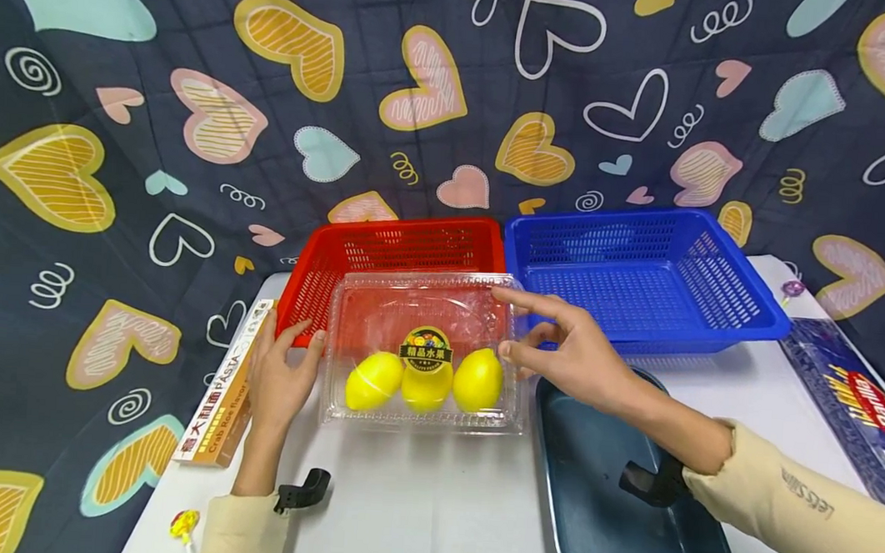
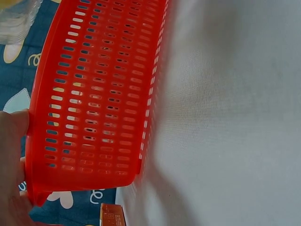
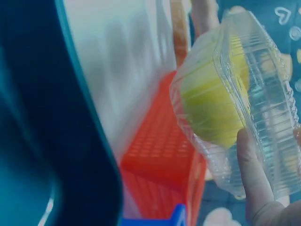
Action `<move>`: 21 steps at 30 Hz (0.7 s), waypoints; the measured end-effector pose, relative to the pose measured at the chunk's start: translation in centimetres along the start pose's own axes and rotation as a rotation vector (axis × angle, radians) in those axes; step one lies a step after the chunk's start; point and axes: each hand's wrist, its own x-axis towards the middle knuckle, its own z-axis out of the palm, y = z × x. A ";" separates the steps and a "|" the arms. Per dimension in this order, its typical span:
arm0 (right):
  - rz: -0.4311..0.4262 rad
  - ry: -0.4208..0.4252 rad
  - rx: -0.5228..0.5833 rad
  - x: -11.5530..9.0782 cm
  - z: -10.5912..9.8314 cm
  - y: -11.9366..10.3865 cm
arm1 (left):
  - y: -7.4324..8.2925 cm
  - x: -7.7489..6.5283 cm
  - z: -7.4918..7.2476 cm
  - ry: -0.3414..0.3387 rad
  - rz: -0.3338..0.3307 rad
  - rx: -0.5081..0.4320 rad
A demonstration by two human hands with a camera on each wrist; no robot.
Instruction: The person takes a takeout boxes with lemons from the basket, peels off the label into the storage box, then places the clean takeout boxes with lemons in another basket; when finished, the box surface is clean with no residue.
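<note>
A clear plastic clamshell box (image 1: 381, 307) holds three yellow lemons (image 1: 478, 380) in a row along its lower side. It bears a round black-and-gold label (image 1: 427, 350). My right hand (image 1: 570, 346) grips the box by its right side, thumb on the near edge and fingers toward the upper corner. Tilted up, the box overlaps the front of the red basket (image 1: 311, 261) in the head view. My left hand (image 1: 284, 377) holds that basket's rim at its near left corner; in the left wrist view the thumb lies against the red rim (image 2: 35, 141).
A blue basket (image 1: 638, 328) stands right of the red one. Below my right forearm lies a dark blue-grey tray (image 1: 610, 519). A pasta box (image 1: 221, 415) and a yellow lollipop (image 1: 184, 523) sit at the left; a blue Barilla packet (image 1: 857, 398) and a purple lollipop (image 1: 792, 288) at the right.
</note>
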 end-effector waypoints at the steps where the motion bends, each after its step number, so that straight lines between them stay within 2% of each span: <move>1: 0.002 -0.004 -0.007 -0.2 0.1 0.1 | 0.0 0.0 0.0 0.001 0.003 -0.001; 8: 0.008 -0.018 -0.089 -1.6 0.9 0.9 | -0.1 0.0 -0.1 -0.002 0.004 0.005; 21: 0.040 -0.070 -0.054 -3.5 2.3 2.6 | -0.1 0.0 -0.1 -0.004 0.004 0.007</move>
